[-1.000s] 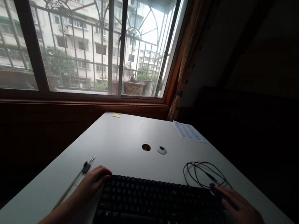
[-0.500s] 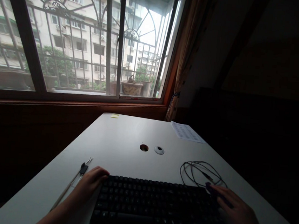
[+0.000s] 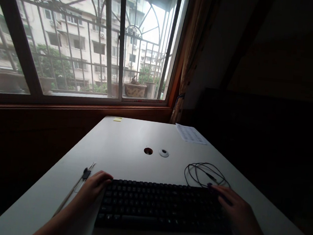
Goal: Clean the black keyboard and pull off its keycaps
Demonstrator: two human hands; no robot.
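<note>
A black keyboard [image 3: 164, 207] lies flat on the white desk [image 3: 132, 137], close in front of me. My left hand [image 3: 94, 185] is closed round its upper left corner, fingers along the edge. Over at the keyboard's right end, my right hand [image 3: 236, 206] is closed on a slim dark purple object [image 3: 222, 194], whose kind is too dark to make out. Its rounded tip sits near the keyboard's upper right corner. Just beyond that tip is a loosely coiled black cable [image 3: 206, 174].
A thin pale rod [image 3: 68, 197] with a black clip [image 3: 86, 174] lies left of my left arm. Farther back are a cable hole [image 3: 148, 151], its round cover [image 3: 164, 153], a yellow sticky note [image 3: 117, 119] and printed paper [image 3: 192, 134]. A barred window [image 3: 83, 44] stands behind.
The whole view has shifted slightly, so the desk items appear a little higher and farther left. Both hands keep their hold, with no clear movement of the keyboard.
</note>
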